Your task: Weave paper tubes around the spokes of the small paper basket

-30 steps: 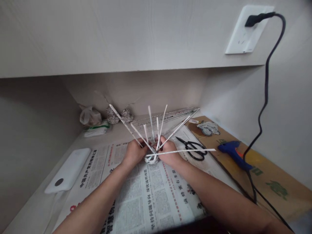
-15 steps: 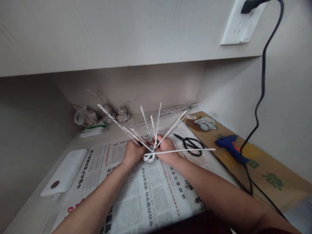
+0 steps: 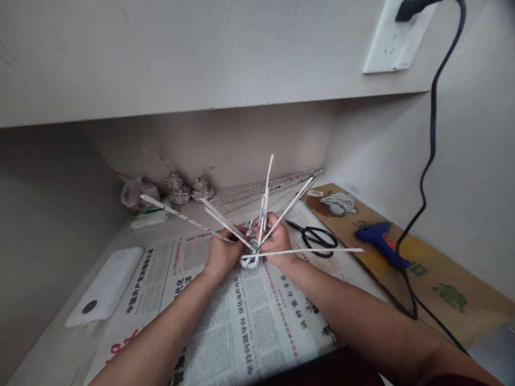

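Observation:
A small round piece woven from rolled newspaper point(image 3: 252, 261) sits on the spread newspaper point(image 3: 225, 321). Several paper strips point(image 3: 286, 209) fan up and outward from it, and one lies nearly level to the right. On its left side, my left hand point(image 3: 226, 249) is closed, with a paper strip running through the fingers. My right hand point(image 3: 278, 238) is closed around the far right side, among the upright strips. Both sets of fingertips are partly hidden behind the strips and the weave.
Black scissors point(image 3: 317, 238) lie right of my hands. Beyond them, a blue glue gun point(image 3: 382, 244) and a crumpled wad point(image 3: 339, 203) rest on cardboard point(image 3: 438, 289). Two woven gourd shapes point(image 3: 178, 188) and long paper rods point(image 3: 265, 190) are at the back. A white power bank point(image 3: 105, 287) lies left.
The strips have shifted: the left one leans lower and further left, and the middle ones have come together into an upright bunch. My hands and the woven piece moved slightly right.

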{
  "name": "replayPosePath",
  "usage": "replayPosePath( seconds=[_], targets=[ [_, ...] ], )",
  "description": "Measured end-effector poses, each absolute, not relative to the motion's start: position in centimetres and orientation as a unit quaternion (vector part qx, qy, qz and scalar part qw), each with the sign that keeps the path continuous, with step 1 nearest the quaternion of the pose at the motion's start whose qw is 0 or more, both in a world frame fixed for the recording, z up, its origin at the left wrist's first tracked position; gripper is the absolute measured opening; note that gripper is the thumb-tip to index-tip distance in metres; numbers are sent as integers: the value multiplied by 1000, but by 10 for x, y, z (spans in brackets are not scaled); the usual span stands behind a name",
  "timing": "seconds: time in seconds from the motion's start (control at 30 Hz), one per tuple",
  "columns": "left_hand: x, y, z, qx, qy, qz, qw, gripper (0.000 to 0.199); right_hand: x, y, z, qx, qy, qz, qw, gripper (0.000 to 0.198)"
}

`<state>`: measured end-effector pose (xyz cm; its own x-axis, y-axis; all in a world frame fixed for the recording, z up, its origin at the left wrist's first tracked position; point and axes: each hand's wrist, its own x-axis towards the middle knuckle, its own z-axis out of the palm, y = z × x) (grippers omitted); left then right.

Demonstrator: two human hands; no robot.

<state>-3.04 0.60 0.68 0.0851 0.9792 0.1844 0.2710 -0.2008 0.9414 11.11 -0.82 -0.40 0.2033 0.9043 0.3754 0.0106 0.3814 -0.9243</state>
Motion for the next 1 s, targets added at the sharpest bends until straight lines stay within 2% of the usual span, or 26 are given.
replayPosePath(
  seconds=[0.17,0.3,0.37,0.5,0.53,0.63,0.73,1.0],
  targets=[
    [-30,4,6,627,490,470,382,20,109,2,0,-424,-388,414,706,31],
    [-31,2,4,659,473,466,353,20,116,4,1,-447,-294,499,682,41],
    [-32,1,3,681,468,458,328,20,122,3,2,-460,-275,528,659,35],
    [-34,-1,4,719,445,445,295,18,129,3,5,-506,-240,571,600,11],
    [-34,-1,5,724,443,442,291,18,130,4,7,-512,-229,581,590,11],
    [-36,-1,5,725,445,437,291,18,132,4,12,-468,-228,604,604,27],
    [-36,1,4,717,442,448,300,17,133,3,18,-413,-271,598,631,27],
    [-36,2,1,697,461,450,315,18,139,7,22,-424,-280,561,654,48]
  ],
)
